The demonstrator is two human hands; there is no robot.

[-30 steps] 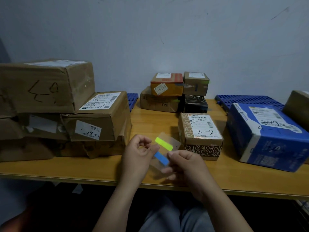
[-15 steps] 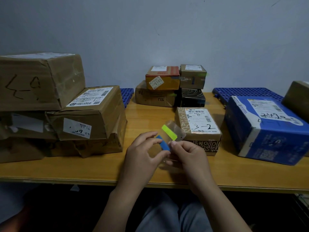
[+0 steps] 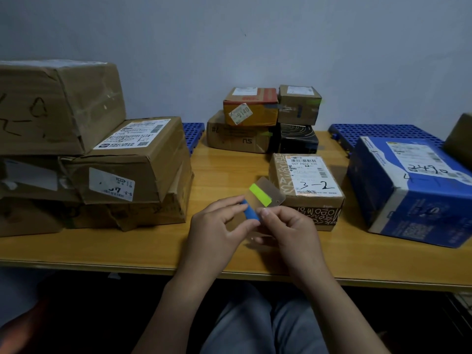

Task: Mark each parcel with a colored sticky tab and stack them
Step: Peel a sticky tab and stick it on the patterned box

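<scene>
Blue tab (image 3: pixel 249 213) beside the 3-2 parcel (image 3: pixel 306 180): left hand (image 3: pixel 217 233) fingers are pinching it, right hand (image 3: pixel 288 231) is gripping the clear sheet (image 3: pixel 271 186); peeling slowly seems best.

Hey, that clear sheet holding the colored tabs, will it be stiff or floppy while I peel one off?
Probably fairly stiff: the clear sheet juts past the right hand without drooping. Likely very light, since a pinch alone holds it. The blue tab looks flimsier; it seems to bend where the left hand pinches it.
</scene>
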